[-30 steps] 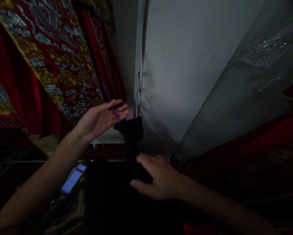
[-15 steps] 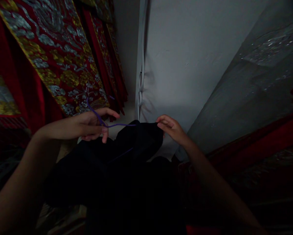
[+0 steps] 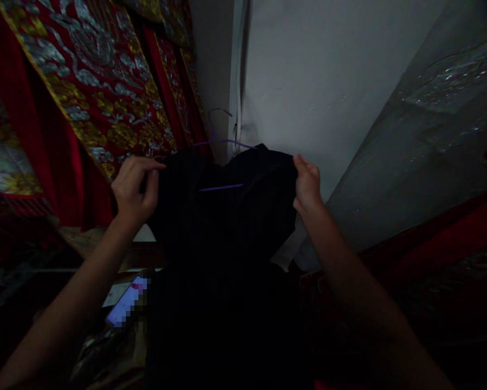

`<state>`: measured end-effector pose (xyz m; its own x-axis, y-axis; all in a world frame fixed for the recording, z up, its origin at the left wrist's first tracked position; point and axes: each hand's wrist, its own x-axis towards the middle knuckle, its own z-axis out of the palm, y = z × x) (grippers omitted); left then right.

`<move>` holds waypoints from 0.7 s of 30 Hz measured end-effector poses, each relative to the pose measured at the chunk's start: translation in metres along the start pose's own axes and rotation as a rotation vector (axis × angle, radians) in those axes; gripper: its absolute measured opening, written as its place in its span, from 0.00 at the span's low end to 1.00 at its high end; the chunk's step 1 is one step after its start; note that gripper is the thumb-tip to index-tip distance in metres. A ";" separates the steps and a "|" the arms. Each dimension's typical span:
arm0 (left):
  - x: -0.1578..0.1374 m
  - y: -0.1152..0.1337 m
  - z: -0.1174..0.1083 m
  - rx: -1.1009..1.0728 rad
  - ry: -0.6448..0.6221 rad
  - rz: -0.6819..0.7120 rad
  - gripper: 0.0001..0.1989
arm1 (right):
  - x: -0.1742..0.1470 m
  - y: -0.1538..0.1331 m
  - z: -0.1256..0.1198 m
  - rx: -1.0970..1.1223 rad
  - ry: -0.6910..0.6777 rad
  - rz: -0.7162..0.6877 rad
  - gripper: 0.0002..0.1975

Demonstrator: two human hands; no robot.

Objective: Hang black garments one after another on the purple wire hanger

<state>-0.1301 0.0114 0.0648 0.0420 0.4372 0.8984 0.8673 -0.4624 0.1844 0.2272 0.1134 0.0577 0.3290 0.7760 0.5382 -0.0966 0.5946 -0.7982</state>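
A dark garment [image 3: 222,233] hangs spread out in front of me on a purple clothes hanger [image 3: 235,142]. The hanger's hook stands above the collar, and its lower bar shows through the neck opening. My left hand [image 3: 140,187] pinches the garment's left shoulder between thumb and fingers. At the opposite shoulder, my right hand [image 3: 307,183] is closed on the cloth. The lower part of the garment fades into shadow, so its kind is hard to make out.
Red cloths with gold and silver embroidery [image 3: 105,81] hang at the left. Behind the garment stands a pale wall [image 3: 308,70] with a thin cable [image 3: 240,81]. Clear plastic sheeting [image 3: 442,108] covers something on the right. A lit phone [image 3: 127,303] lies at the lower left.
My left hand has let go of the purple hanger and now grips the garment's left shoulder. The hanger sits upright inside the garment, which is spread wider. My right hand moved slightly right and up.
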 end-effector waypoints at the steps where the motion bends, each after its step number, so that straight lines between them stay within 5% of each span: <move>1: -0.006 -0.002 0.005 0.033 -0.020 0.059 0.15 | 0.005 0.005 0.000 0.007 0.033 -0.006 0.23; 7: -0.031 0.013 0.050 -0.010 -0.585 0.374 0.22 | -0.016 0.027 -0.029 0.083 0.165 0.048 0.20; 10: -0.038 0.020 0.072 0.050 -0.822 0.374 0.24 | -0.036 0.037 -0.044 0.070 0.135 0.094 0.19; 13: -0.049 0.020 0.089 0.042 -1.026 0.326 0.16 | -0.040 0.049 -0.051 0.028 0.098 0.122 0.18; 17: -0.063 0.021 0.098 -0.032 -1.170 0.291 0.10 | -0.043 0.058 -0.054 -0.077 0.229 0.166 0.16; 21: -0.061 0.038 0.092 -0.100 -1.176 0.276 0.11 | -0.096 0.070 -0.044 -0.179 0.336 0.019 0.21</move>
<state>-0.0541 0.0386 -0.0197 0.6895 0.7242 0.0109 0.7181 -0.6856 0.1199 0.2303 0.0712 -0.0621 0.6215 0.6563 0.4278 0.0502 0.5116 -0.8578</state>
